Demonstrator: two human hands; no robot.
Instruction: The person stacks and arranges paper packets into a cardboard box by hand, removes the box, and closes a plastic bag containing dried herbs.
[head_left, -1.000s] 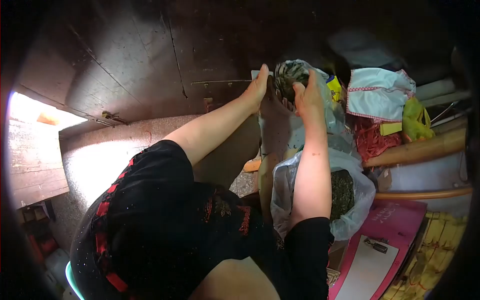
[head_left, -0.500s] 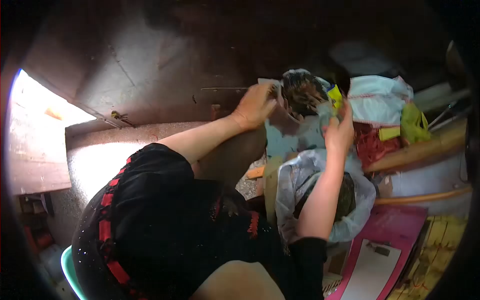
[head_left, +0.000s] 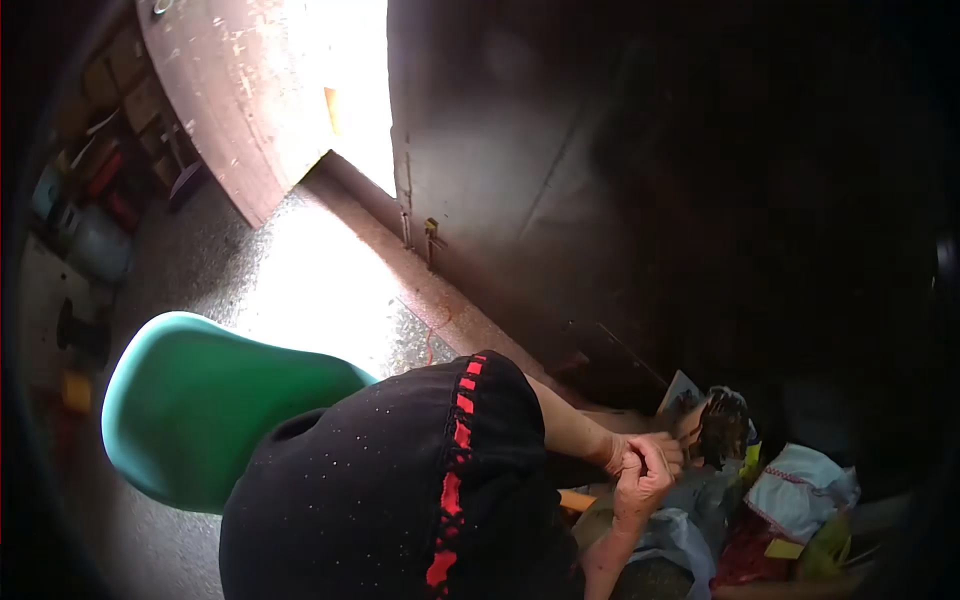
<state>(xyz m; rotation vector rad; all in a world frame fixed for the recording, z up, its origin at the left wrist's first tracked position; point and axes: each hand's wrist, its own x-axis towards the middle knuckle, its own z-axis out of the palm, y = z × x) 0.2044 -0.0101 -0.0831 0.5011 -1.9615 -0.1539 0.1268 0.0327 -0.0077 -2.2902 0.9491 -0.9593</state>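
My left hand [head_left: 667, 449] and my right hand [head_left: 643, 482] are close together at the lower right, the right partly in front of the left. The right hand's fingers are curled closed; whatever they hold, if anything, is hidden. The left hand's fingers look bent together, and their contents do not show. Just beyond them is a plastic-lined container [head_left: 722, 425] with dark brown contents. A yellow item [head_left: 751, 459] is beside that container. Nearer to me, under my right forearm, is a whitish plastic bag [head_left: 675, 540].
A green plastic chair [head_left: 215, 415] is behind me at left. A dark metal door or panel [head_left: 520, 190] fills the far side, with a bright doorway beside a pinkish board [head_left: 240, 90]. At right lie a white cloth [head_left: 803, 488], a red mesh bag [head_left: 750, 550] and a yellow-green bag [head_left: 828, 550].
The view has swung left, bringing the chair and doorway into sight. My right hand has left the yellow item and come over to my left hand.
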